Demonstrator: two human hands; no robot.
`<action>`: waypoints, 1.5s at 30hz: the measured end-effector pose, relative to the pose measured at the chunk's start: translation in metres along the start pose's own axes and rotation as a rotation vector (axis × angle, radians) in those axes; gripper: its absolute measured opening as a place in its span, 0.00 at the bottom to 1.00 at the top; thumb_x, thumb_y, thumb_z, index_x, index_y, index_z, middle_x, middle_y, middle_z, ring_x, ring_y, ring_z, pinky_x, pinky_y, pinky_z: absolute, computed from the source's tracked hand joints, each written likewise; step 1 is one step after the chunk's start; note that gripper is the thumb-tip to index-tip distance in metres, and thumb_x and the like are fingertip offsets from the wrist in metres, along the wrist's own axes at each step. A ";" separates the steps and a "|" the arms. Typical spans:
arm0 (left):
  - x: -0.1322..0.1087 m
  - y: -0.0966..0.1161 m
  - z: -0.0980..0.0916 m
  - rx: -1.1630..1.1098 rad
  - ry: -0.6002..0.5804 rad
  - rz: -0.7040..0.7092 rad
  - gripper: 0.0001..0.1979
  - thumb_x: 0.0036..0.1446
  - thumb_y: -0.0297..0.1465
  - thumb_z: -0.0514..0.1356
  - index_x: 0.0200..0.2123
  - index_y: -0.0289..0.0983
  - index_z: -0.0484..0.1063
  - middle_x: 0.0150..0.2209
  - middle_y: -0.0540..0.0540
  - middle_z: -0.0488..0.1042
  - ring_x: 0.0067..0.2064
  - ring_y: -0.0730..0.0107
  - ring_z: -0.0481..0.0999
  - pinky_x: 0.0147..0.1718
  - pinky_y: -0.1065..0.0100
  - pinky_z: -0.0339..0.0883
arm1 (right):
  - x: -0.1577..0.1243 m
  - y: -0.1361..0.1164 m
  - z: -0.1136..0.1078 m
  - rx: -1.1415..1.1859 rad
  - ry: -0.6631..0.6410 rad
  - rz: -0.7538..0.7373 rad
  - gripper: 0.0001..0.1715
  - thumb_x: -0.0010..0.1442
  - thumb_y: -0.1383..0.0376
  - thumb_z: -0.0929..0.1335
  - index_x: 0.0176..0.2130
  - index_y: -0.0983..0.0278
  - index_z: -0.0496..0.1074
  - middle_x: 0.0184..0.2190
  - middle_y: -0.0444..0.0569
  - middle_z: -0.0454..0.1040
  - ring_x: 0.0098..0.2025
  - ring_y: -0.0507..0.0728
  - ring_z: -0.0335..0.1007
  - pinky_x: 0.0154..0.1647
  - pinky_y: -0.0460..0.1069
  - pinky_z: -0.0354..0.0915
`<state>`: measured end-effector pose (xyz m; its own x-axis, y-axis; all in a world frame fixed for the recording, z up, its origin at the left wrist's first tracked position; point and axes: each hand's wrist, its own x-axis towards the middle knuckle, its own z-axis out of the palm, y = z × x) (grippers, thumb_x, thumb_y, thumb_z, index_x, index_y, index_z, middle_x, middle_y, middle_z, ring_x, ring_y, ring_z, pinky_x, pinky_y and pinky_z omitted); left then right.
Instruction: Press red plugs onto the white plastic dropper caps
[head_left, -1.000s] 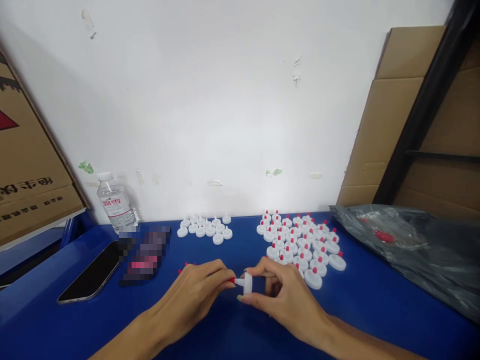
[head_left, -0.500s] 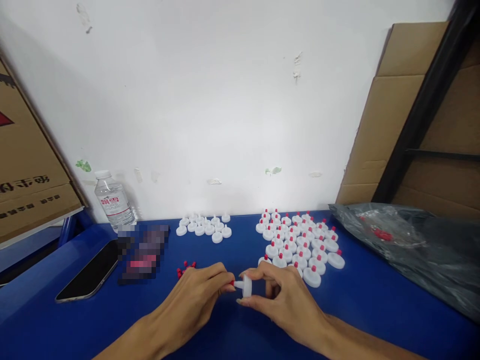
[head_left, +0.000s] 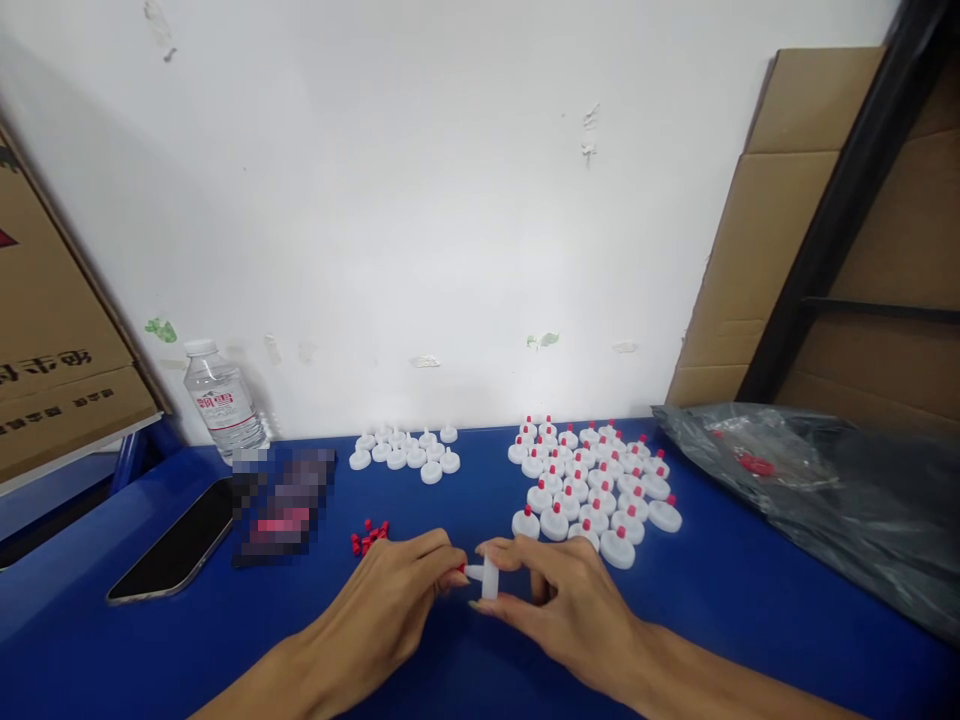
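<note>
My right hand (head_left: 577,600) pinches the rim of a white nozzle lid (head_left: 490,578) between thumb and fingers, its spout pointing left. On the spout's tip sits a small red cap (head_left: 462,568), mostly covered by the fingers of my left hand (head_left: 397,590), which are closed on it. Just behind my left hand lies a little pile of loose red caps (head_left: 367,540). Beyond my right hand stand many white lids with red tips (head_left: 618,547), spouts up. A smaller group of white lids without red tips (head_left: 416,457) stands near the wall.
At left on the blue table (head_left: 247,640) are a phone (head_left: 176,540), a blurred dark packet (head_left: 285,505) and a water bottle (head_left: 225,400). A grey plastic bag (head_left: 840,510) covers the right side, with a clear bag of red pieces (head_left: 754,464) on it. Cardboard (head_left: 780,230) leans behind.
The view has shifted slightly. Both hands stay together on the lid and red cap, and the lid has turned a little, now seen more edge-on.
</note>
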<state>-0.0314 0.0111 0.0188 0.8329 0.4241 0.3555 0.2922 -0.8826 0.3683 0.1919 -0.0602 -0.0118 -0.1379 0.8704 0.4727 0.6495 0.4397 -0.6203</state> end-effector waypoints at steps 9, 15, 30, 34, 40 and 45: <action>0.002 0.002 -0.005 0.125 -0.055 0.034 0.13 0.69 0.22 0.47 0.38 0.39 0.69 0.33 0.49 0.72 0.28 0.71 0.69 0.27 0.69 0.55 | -0.001 0.004 0.000 -0.008 -0.040 -0.001 0.18 0.63 0.51 0.74 0.47 0.57 0.78 0.34 0.42 0.82 0.23 0.52 0.71 0.31 0.47 0.67; 0.005 0.006 -0.010 0.268 -0.062 0.024 0.12 0.74 0.27 0.45 0.43 0.41 0.68 0.35 0.50 0.73 0.27 0.69 0.69 0.25 0.66 0.49 | 0.007 -0.004 0.000 0.025 -0.110 0.167 0.19 0.57 0.49 0.77 0.44 0.56 0.78 0.26 0.39 0.78 0.23 0.53 0.71 0.27 0.46 0.62; 0.012 0.007 -0.004 0.262 -0.207 -0.071 0.10 0.75 0.33 0.51 0.42 0.40 0.71 0.40 0.49 0.74 0.35 0.66 0.77 0.30 0.67 0.61 | 0.013 -0.016 -0.004 -0.094 -0.247 0.043 0.18 0.60 0.51 0.76 0.44 0.57 0.74 0.46 0.44 0.73 0.42 0.58 0.74 0.42 0.51 0.65; 0.010 0.008 -0.007 0.229 -0.145 -0.088 0.10 0.74 0.37 0.51 0.50 0.42 0.71 0.41 0.50 0.77 0.37 0.65 0.79 0.33 0.67 0.64 | 0.013 -0.008 0.001 -0.128 -0.195 0.072 0.10 0.69 0.60 0.69 0.50 0.58 0.73 0.43 0.46 0.72 0.41 0.58 0.73 0.41 0.52 0.65; 0.010 -0.019 -0.018 0.341 0.104 -0.142 0.16 0.74 0.34 0.48 0.55 0.41 0.72 0.46 0.44 0.80 0.47 0.58 0.80 0.41 0.61 0.73 | 0.017 -0.005 0.001 -0.079 -0.167 0.207 0.37 0.67 0.68 0.67 0.69 0.60 0.50 0.25 0.37 0.66 0.28 0.56 0.67 0.31 0.48 0.60; 0.007 -0.049 -0.020 0.459 0.068 -0.165 0.24 0.74 0.36 0.49 0.69 0.41 0.59 0.71 0.40 0.59 0.72 0.50 0.56 0.66 0.46 0.60 | 0.012 -0.014 -0.002 -0.185 -0.229 0.054 0.19 0.70 0.63 0.64 0.59 0.56 0.62 0.21 0.36 0.64 0.24 0.55 0.67 0.30 0.48 0.55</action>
<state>-0.0492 0.0614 0.0209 0.7298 0.5650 0.3849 0.6078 -0.7940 0.0130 0.1826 -0.0567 0.0035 -0.2504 0.9280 0.2757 0.7832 0.3616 -0.5059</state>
